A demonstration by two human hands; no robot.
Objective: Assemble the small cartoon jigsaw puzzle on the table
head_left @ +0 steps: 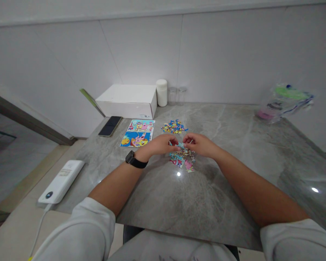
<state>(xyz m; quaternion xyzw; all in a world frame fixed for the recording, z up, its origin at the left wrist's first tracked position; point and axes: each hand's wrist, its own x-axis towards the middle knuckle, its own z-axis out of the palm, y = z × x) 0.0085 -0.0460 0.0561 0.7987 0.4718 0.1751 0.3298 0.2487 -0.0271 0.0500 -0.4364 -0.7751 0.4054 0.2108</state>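
Observation:
Both of my hands meet over a small heap of jigsaw puzzle pieces point(179, 158) on the grey marbled table. My left hand point(164, 144), below a black wristwatch, has thumb and fingers pinched at the left side of a light-blue puzzle piece point(181, 145). From the right, my right hand point(197, 143) pinches the same light-blue bit; whether it is one piece or several joined cannot be made out. A pink piece point(189, 166) lies at the near edge of the heap. Just beyond my hands is a second pile of blue and yellow puzzle pieces point(174, 126).
Left of the piles lie two cartoon picture sheets point(137, 138) and a black phone point(110, 126). Behind stand a white box point(127, 99), a white bottle point(162, 93) and clear jars point(177, 96). A plastic bag point(284, 103) sits far right; a white power bank point(62, 181) with cable is near left.

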